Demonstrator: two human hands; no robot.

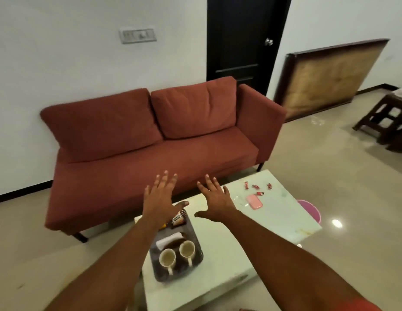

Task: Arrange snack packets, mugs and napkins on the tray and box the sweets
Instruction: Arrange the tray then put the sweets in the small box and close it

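A dark tray [195, 241] lies on the pale low table [269, 223]. On it stand two cream mugs [166, 258] [186, 249], with rolled white napkins [169, 240] behind them and snack packets [179, 217] at its far end. Several red-wrapped sweets [255, 186] lie scattered at the table's far right, beside a pink box [254, 201]. My left hand [160, 197] hovers open above the tray's far end, fingers spread. My right hand [214, 200] hovers open just to its right, holding nothing.
A red sofa [150, 140] stands behind the table against the white wall. A pink stool [309, 211] sits at the table's right edge. A dark wooden stool [384, 118] and a leaning framed board [325, 79] are at the far right, on glossy floor.
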